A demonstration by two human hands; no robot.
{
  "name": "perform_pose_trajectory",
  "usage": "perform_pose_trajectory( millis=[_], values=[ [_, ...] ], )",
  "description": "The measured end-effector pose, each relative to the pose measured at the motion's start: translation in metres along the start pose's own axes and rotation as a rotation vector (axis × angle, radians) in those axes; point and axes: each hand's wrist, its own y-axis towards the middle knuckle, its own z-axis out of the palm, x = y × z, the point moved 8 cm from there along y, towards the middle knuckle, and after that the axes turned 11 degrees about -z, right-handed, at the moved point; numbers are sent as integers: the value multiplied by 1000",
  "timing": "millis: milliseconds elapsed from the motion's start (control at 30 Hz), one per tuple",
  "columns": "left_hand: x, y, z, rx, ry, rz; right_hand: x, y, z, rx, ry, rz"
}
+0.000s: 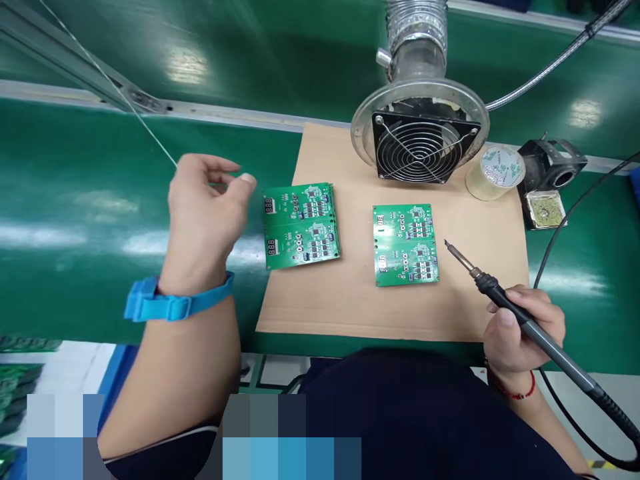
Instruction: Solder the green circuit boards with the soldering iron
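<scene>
My left hand (213,207) is raised over the green bench, just left of a stack of green circuit boards (303,227). Its fingers are curled toward the thumb around a thin solder wire (120,90), which comes down from the upper left; the free end is hidden by the hand. My right hand (525,330) grips a soldering iron (500,297) by its dark handle. The iron's tip points up and left, apart from and just right of a single circuit board (406,245), which lies flat on the brown cardboard sheet (350,307).
A fume extractor fan (420,147) on a flexible duct hangs behind the boards. At the right stand a roll of clear tape (495,173), a soldering iron holder (553,163) and its sponge tray (546,209). The iron's cable (553,240) curves along the right side.
</scene>
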Motion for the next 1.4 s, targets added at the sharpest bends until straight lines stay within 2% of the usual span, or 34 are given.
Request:
perform_pose_trajectory(
  millis=[67, 167, 233, 267, 367, 467, 567, 633, 700, 767, 800, 867, 933, 1033, 1133, 1233, 1300, 1400],
  values=[
    [-2, -8, 6, 72, -215, 10, 0, 0, 5, 58, 2, 36],
    [-25, -46, 28, 372, -453, 127, 0, -1, 15, 132, 13, 136],
    [-44, -88, 48, 628, -374, 225, 0, 0, 28, 192, 86, 226],
    [-54, -111, 55, 718, -306, 308, 1, 2, 36, 228, 137, 273],
    [-79, -163, 62, 799, -232, 561, 6, 9, 58, 319, 257, 380],
    [-91, -190, 67, 815, -182, 727, 10, 15, 73, 350, 355, 436],
    [-94, -200, 72, 824, -129, 818, 11, 13, 79, 313, 416, 478],
    [-97, -203, 70, 799, -66, 936, 8, 9, 79, 270, 418, 511],
    [-102, -201, 60, 657, 45, 1116, 2, 7, 76, 232, 392, 531],
    [-105, -193, 46, 419, 160, 1255, -7, 8, 68, 196, 348, 533],
    [-106, -187, 39, 308, 195, 1282, -13, 10, 62, 180, 324, 531],
    [-104, -177, 28, 204, 211, 1277, -24, 15, 52, 169, 287, 527],
    [-99, -171, 27, 224, 194, 1238, -35, 22, 43, 204, 264, 529],
    [-85, -168, 43, 403, 198, 1075, -48, 37, 34, 284, 217, 534],
    [-67, -162, 63, 607, 166, 780, -56, 58, 28, 318, 144, 520],
    [-58, -150, 70, 666, 109, 550, -64, 74, 28, 280, 121, 481],
    [-61, -143, 67, 631, 107, 538, -70, 79, 30, 219, 151, 464],
    [-72, -135, 59, 522, 130, 628, -83, 72, 33, 112, 222, 480]
  ],
)
